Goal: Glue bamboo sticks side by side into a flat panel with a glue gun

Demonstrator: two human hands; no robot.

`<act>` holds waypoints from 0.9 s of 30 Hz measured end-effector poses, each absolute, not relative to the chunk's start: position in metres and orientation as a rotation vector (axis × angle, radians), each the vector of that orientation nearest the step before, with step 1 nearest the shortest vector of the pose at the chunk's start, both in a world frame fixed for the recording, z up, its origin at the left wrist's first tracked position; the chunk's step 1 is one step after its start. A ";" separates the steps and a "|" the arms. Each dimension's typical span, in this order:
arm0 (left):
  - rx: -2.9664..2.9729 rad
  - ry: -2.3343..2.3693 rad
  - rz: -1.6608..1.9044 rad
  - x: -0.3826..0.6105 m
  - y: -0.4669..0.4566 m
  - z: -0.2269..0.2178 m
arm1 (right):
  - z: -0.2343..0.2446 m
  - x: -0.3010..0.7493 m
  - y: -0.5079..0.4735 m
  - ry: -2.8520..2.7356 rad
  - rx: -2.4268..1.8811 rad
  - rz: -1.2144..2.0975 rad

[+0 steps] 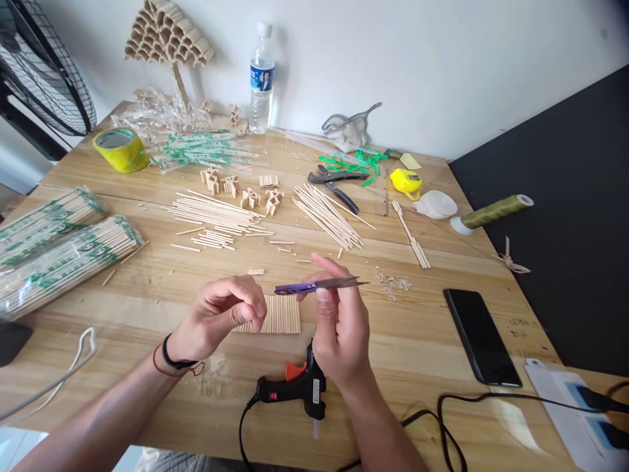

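My right hand (341,324) is closed around a purple-handled pair of tweezers (317,285), held level above the table with its grey tips pointing right. My left hand (221,314) is pinched shut beside a small flat panel of glued wooden sticks (282,314); what its fingertips hold is too small to make out. The panel lies on the wooden table (162,275) between both hands. A black hot glue gun (295,387) with an orange trigger lies just below my right hand.
Loose sticks (216,216) and a second pile (327,216) lie further back, with small stick assemblies (246,190), black pliers (334,180), yellow tape (120,147), a water bottle (260,78), wrapped skewer bundles (59,255) at left, a phone (481,334) at right.
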State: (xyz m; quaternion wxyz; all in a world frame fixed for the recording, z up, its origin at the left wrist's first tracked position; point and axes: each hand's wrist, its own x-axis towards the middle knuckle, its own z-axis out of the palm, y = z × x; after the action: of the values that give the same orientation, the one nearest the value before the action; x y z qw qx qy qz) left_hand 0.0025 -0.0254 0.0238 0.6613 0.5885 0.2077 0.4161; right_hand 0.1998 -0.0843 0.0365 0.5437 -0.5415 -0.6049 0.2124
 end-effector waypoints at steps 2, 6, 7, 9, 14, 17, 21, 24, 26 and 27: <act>1.318 0.486 0.908 0.002 -0.027 0.023 | 0.035 0.200 -0.084 -1.425 -1.294 0.492; 1.282 0.461 0.876 0.002 -0.029 0.022 | 0.034 0.199 -0.084 -1.416 -1.281 0.489; 1.271 0.450 0.875 0.002 -0.029 0.022 | 0.034 0.199 -0.084 -1.414 -1.280 0.490; 1.250 0.420 0.885 0.002 -0.030 0.023 | 0.033 0.199 -0.084 -1.414 -1.286 0.489; 1.256 0.356 0.917 0.002 -0.030 0.026 | 0.033 0.198 -0.085 -1.385 -1.295 0.517; 1.429 0.583 0.949 0.006 -0.028 0.029 | 0.034 0.198 -0.085 -1.325 -1.281 0.654; 1.707 0.836 0.876 0.010 -0.024 0.031 | 0.035 0.199 -0.083 -1.251 -1.230 0.855; 1.781 0.774 0.746 0.012 -0.024 0.030 | 0.034 0.199 -0.081 -1.273 -1.213 0.919; 1.782 0.749 0.715 0.011 -0.024 0.028 | 0.033 0.200 -0.080 -1.325 -1.205 0.942; 1.774 0.750 0.709 0.011 -0.024 0.027 | 0.032 0.200 -0.080 -1.352 -1.199 0.955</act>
State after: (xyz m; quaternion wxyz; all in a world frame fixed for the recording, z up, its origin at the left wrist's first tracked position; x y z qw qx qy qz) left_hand 0.0109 -0.0241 0.0271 0.5180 0.7394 0.3125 0.2955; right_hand 0.2001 -0.0796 0.0322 0.5219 -0.5004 -0.5643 0.3985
